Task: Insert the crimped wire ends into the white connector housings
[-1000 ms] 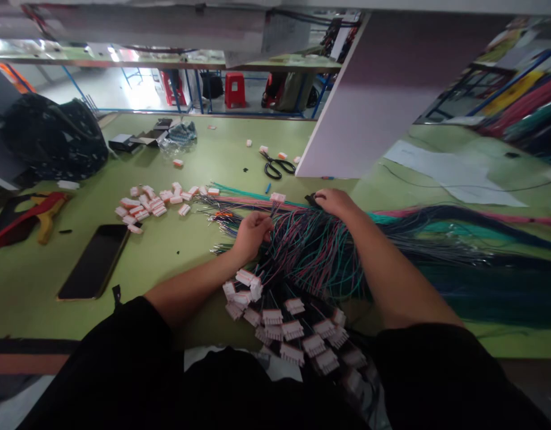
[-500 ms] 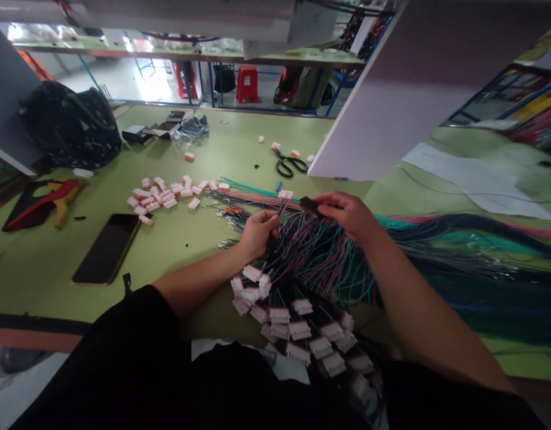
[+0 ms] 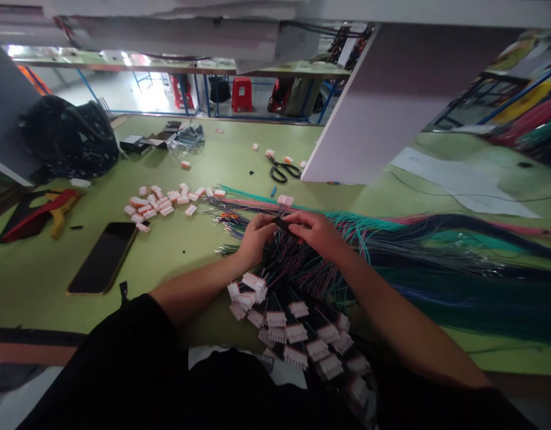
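Both hands meet over a long bundle of green, pink and dark wires point(image 3: 392, 230). A short black strip point(image 3: 282, 224) spans my fingertips. My left hand point(image 3: 256, 237) pinches the wires below a white connector point(image 3: 285, 200) and touches the strip's left end. My right hand point(image 3: 318, 233) has its thumb and fingers closed on the strip's right part. Toward my body lie several wired white connectors point(image 3: 296, 332). Loose white and orange connectors point(image 3: 156, 203) are piled left of the wire ends.
A phone point(image 3: 103, 258) and a red and yellow tool point(image 3: 45, 215) lie at the left. Black scissors point(image 3: 284, 170) rest near a white upright panel point(image 3: 374, 113). A dark bag point(image 3: 69, 137) stands at the back left.
My right hand has moved left and nearer, bringing the black strip against the wires at my left hand. The view has shifted slightly.
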Available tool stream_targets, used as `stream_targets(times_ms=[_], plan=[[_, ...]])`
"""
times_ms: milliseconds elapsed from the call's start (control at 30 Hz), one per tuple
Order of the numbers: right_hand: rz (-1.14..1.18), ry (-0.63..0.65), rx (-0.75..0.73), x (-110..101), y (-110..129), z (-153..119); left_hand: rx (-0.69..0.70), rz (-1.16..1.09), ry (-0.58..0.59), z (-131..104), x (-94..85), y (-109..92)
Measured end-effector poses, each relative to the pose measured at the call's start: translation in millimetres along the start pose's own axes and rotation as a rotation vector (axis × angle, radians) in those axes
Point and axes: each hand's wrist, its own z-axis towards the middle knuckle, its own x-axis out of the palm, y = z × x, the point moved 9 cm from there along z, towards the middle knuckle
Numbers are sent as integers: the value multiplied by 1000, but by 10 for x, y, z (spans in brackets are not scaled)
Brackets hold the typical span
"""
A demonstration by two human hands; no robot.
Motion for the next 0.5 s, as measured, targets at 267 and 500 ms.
stream_targets(times_ms=[267,500], plan=[[-82,-9,-96,16,13,2,-31,18,20,-21,84,-76],[-153,-205,-348,-33,81,-33,-137,6,185,33,157,16]])
